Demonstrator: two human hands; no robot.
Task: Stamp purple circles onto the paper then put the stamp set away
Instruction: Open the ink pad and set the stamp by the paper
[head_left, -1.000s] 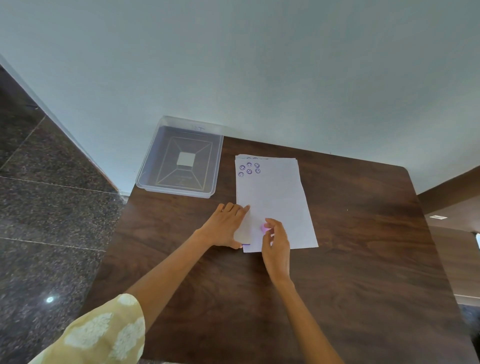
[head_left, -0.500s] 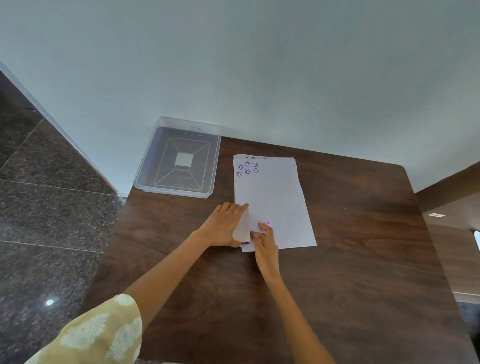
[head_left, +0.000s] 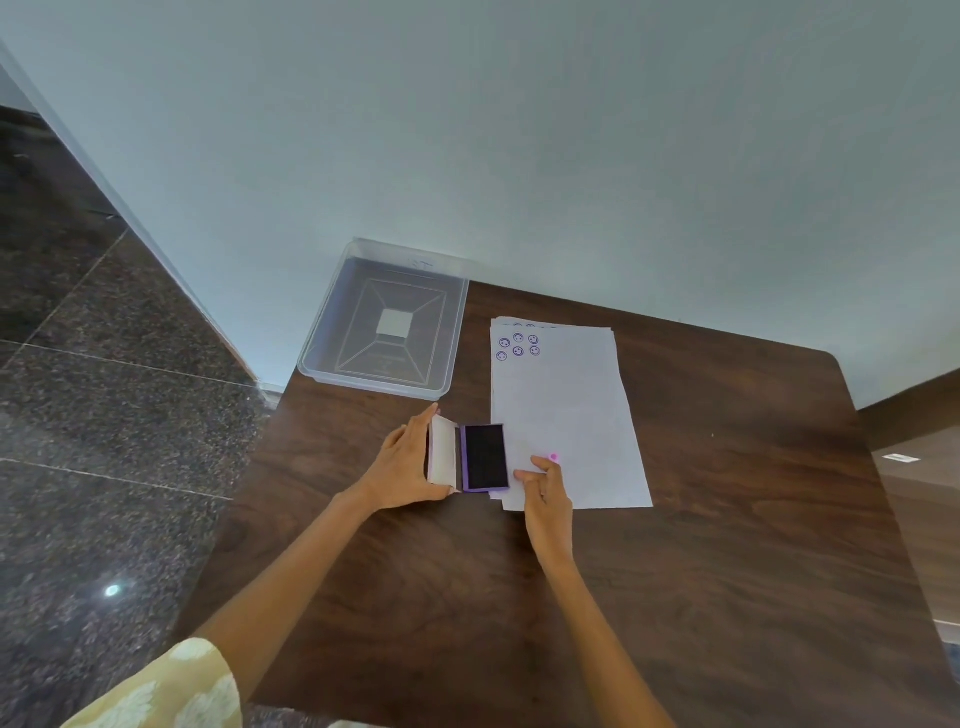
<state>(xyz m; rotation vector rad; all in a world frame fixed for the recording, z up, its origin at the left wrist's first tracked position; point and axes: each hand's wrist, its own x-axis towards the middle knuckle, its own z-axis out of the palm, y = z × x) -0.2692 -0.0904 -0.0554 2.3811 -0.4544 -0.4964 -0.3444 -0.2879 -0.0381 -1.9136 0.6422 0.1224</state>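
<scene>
A dark wooden table (head_left: 675, 597) stands pushed against a pale blue-grey wall (head_left: 519, 130). To the table's left, speckled dark stone floor (head_left: 104, 441) stretches away, one bright glint of light (head_left: 112, 590) on it. Right of the table, brown wooden panelling (head_left: 919, 467) shows.

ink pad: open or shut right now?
Open. The ink pad shows its dark inked face, and the left hand holds its white lid swung up beside it.
</scene>
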